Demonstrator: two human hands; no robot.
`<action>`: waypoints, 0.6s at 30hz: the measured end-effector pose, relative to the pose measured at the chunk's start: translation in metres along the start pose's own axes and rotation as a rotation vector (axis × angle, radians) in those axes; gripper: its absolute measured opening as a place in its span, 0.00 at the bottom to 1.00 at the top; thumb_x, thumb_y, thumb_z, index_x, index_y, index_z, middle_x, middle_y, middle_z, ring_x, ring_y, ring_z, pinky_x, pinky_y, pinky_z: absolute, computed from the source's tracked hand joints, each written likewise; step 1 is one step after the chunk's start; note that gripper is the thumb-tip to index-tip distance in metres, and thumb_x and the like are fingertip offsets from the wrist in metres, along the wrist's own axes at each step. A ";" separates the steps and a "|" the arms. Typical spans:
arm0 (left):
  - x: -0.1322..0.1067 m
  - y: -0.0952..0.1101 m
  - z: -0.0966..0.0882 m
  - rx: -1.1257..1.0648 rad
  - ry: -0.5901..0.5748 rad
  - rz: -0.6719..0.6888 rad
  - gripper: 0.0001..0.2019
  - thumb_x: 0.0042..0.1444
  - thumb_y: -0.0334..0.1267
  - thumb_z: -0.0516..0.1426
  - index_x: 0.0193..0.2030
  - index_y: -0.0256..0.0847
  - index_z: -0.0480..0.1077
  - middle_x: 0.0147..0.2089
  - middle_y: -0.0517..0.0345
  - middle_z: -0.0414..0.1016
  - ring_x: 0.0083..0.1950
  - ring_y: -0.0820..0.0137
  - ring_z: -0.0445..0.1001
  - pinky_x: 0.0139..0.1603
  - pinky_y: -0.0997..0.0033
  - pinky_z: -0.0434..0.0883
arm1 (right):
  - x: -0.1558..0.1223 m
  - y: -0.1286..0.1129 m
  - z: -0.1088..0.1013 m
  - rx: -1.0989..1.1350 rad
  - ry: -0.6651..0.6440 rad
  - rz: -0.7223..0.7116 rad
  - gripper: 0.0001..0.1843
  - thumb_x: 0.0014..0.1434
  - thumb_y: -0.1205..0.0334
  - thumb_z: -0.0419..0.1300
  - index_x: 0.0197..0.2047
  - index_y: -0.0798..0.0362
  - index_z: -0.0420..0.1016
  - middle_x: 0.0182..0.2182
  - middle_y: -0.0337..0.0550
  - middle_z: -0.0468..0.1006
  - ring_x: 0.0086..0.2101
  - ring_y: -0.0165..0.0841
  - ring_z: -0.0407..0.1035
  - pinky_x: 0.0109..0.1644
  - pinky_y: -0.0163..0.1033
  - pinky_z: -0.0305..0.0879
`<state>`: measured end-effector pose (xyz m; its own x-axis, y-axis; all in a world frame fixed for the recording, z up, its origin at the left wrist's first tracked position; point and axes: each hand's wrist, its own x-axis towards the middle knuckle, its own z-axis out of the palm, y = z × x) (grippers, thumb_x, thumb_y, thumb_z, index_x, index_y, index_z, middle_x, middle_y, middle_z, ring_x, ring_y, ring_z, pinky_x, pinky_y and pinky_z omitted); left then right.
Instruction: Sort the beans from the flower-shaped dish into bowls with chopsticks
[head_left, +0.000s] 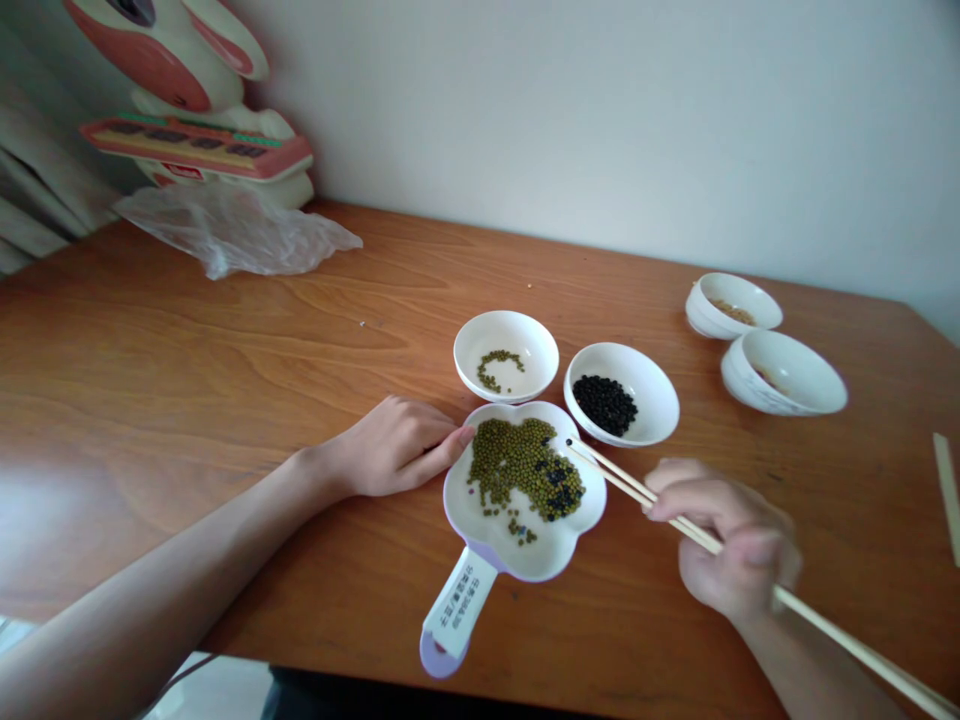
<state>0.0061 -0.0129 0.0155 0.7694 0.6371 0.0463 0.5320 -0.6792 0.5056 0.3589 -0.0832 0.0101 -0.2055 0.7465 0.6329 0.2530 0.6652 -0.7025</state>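
My left hand (394,447) rests on the table, fingers together and stretched out, fingertips touching the left rim of a flower-shaped white dish (480,520) with a handle. The dish holds green beans (517,460) mixed with a few black ones. My right hand (731,545) grips a pair of wooden chopsticks (637,490); their tips sit at the dish's upper right rim with a small black bean pinched between them. Behind the dish stand a white bowl with a few green beans (506,355) and a white bowl of black beans (621,393).
Two more white bowls (733,304) (784,373) stand at the far right. A crumpled plastic bag (236,228) and a rabbit-shaped toy (187,90) sit at the back left by the wall. A wooden stick (946,495) lies near the right edge.
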 end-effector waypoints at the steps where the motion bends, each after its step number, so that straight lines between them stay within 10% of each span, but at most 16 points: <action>1: 0.000 0.000 0.000 0.003 0.000 -0.001 0.23 0.77 0.42 0.43 0.28 0.39 0.62 0.28 0.58 0.71 0.28 0.74 0.67 0.34 0.70 0.62 | 0.001 0.000 -0.003 -0.018 0.055 -0.060 0.29 0.75 0.46 0.42 0.38 0.48 0.80 0.28 0.45 0.78 0.27 0.37 0.74 0.29 0.45 0.68; 5: 0.000 -0.001 0.000 0.015 0.003 -0.007 0.23 0.77 0.43 0.44 0.29 0.39 0.61 0.29 0.58 0.71 0.29 0.74 0.67 0.35 0.70 0.62 | 0.013 0.005 -0.013 -0.070 0.301 -0.247 0.30 0.73 0.43 0.45 0.34 0.47 0.82 0.24 0.43 0.77 0.22 0.36 0.71 0.27 0.46 0.68; 8: 0.000 -0.002 0.001 0.018 -0.002 -0.006 0.22 0.77 0.42 0.44 0.29 0.39 0.61 0.29 0.59 0.71 0.29 0.74 0.67 0.34 0.70 0.61 | 0.019 0.011 -0.016 -0.114 0.353 -0.124 0.31 0.72 0.40 0.46 0.31 0.49 0.80 0.24 0.44 0.77 0.26 0.37 0.72 0.27 0.44 0.65; 18: 0.000 -0.001 0.001 0.003 0.006 0.004 0.23 0.77 0.41 0.44 0.28 0.39 0.62 0.28 0.60 0.69 0.27 0.75 0.66 0.32 0.71 0.60 | -0.003 0.001 0.013 -0.054 -0.011 0.046 0.20 0.72 0.52 0.47 0.38 0.51 0.75 0.29 0.42 0.75 0.27 0.34 0.70 0.29 0.41 0.60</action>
<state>0.0058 -0.0126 0.0139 0.7695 0.6363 0.0540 0.5295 -0.6830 0.5030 0.3475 -0.0844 0.0029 -0.2024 0.7766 0.5966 0.3132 0.6286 -0.7119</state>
